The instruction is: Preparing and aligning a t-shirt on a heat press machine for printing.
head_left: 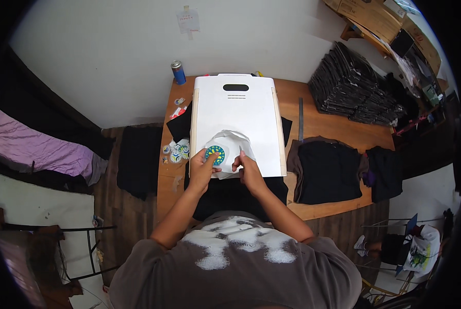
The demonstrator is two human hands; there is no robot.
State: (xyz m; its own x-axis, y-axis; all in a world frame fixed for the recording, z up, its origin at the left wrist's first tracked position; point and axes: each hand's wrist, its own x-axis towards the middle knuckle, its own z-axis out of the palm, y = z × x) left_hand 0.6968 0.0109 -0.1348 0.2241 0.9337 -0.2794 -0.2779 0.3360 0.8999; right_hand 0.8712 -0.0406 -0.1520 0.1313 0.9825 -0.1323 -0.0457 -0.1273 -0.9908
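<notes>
My left hand [203, 167] is closed on a round blue-green disc with yellow marks [215, 155], its thumb lying across the face. It looks like a flat sticker or transfer. Beside it my right hand [248, 167] is closed, and a thin, greyish thing [240, 149] shows at its fingertips, too small to name. A crumpled translucent white sheet [234, 138] lies around and under both hands. Beneath them is a large white board [235, 114] with a dark slot at its far end. Black cloth [230, 198] spreads under the board's near edge.
More round printed pieces [179, 152] lie on the wooden table [318, 206] left of the board. A blue can [178, 72] stands at the back left. Folded dark garments [328, 172], a metal ruler [301, 118] and a tall black stack [346, 85] are at right. A person [416, 247] sits far right.
</notes>
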